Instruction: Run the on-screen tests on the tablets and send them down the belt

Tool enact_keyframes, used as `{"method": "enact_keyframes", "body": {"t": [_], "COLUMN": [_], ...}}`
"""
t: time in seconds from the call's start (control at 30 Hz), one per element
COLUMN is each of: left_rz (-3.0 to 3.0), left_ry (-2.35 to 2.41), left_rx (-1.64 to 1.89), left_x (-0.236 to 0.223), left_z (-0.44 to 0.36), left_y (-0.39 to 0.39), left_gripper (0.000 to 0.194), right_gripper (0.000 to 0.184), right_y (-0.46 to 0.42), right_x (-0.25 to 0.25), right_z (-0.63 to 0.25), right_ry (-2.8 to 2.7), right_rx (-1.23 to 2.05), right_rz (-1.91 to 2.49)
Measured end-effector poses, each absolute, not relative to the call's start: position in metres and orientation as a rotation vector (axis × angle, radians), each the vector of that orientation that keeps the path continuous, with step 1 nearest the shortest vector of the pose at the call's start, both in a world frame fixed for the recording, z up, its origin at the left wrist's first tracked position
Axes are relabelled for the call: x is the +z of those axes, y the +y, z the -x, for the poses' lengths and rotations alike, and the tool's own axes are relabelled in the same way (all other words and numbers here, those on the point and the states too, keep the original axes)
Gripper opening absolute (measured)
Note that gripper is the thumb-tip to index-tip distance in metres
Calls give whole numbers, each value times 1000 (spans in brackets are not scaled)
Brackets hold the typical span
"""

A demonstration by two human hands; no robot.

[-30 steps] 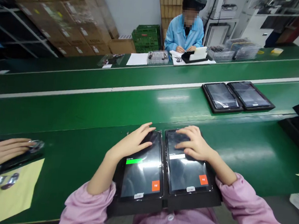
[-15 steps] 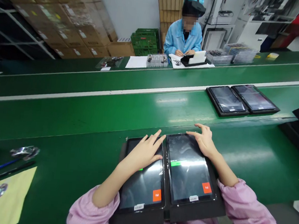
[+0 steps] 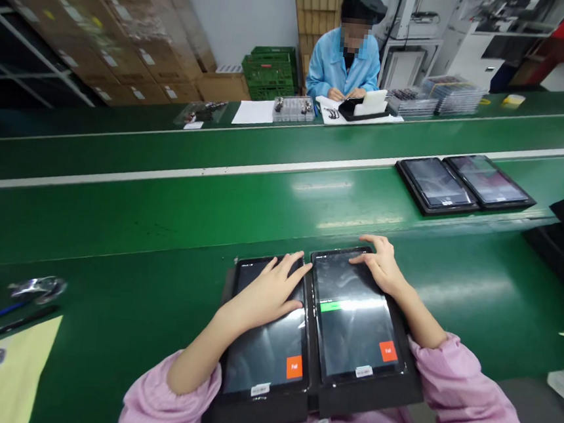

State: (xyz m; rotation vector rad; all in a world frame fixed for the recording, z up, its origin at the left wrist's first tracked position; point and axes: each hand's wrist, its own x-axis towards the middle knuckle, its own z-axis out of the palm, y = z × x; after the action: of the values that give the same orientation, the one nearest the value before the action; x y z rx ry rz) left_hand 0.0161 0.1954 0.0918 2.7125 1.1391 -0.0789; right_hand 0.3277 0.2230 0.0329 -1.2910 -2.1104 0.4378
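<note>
Lying palm down across the screen of the left tablet (image 3: 264,351), the left hand (image 3: 269,293) has its fingers loosely spread, grasping nothing. The right hand (image 3: 380,265) is also unclenched, held at the upper right edge of the right tablet (image 3: 354,339), its index finger reaching over the glass; whether that fingertip presses the screen cannot be told. Both tablets lie face up, side by side, on 2 black trays (image 3: 369,400) in front of the person, whose pink sleeves (image 3: 167,396) end partway up the forearms. Each screen shows an orange-red square (image 3: 387,351) reading "Fail" at its lower right, and the right screen also shows a green bar (image 3: 330,306). Beneath is a green worktable (image 3: 128,330), with a yellow sheet (image 3: 20,379) at the far left. Farther off, toward the right, 2 more tablets (image 3: 437,183) lie side by side. Beyond sits a co-worker in a blue jacket (image 3: 321,67), near stacked green crates (image 3: 269,72).
</note>
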Motion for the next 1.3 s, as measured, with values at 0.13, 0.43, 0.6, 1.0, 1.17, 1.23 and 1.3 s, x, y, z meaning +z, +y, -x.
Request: {"method": "enact_keyframes", "body": {"t": [0.13, 0.43, 0.6, 1.0, 1.17, 1.23, 1.3], "left_rz": [-2642, -2621, -2547, -2189, -2096, -2045, -2007], "left_ry": [994, 1412, 1380, 1370, 1346, 1314, 1263], "left_rx": [-109, -119, -33, -146, -66, -38, 8], "left_x": [115, 113, 115, 97, 100, 104, 110], "left_z": [-14, 4, 9, -10, -1, 5, 12], "left_y": [185, 212, 214, 254, 257, 259, 261], "left_gripper": [48, 41, 40, 51, 46, 45, 47], "right_gripper": [65, 52, 53, 63, 58, 57, 56], "right_y": [225, 229, 227, 278, 283, 286, 289], "right_x": [36, 32, 32, 27, 35, 38, 40], "right_z": [-334, -332, -334, -323, -324, -328, -332], "right_ry": [-1994, -1882, -1804, -1620, -1638, -1622, -1596], "right_rx": [487, 399, 368, 1291, 1548, 1672, 1770], "right_rz": [1208, 1254, 1355, 1432, 1333, 1275, 1223]}}
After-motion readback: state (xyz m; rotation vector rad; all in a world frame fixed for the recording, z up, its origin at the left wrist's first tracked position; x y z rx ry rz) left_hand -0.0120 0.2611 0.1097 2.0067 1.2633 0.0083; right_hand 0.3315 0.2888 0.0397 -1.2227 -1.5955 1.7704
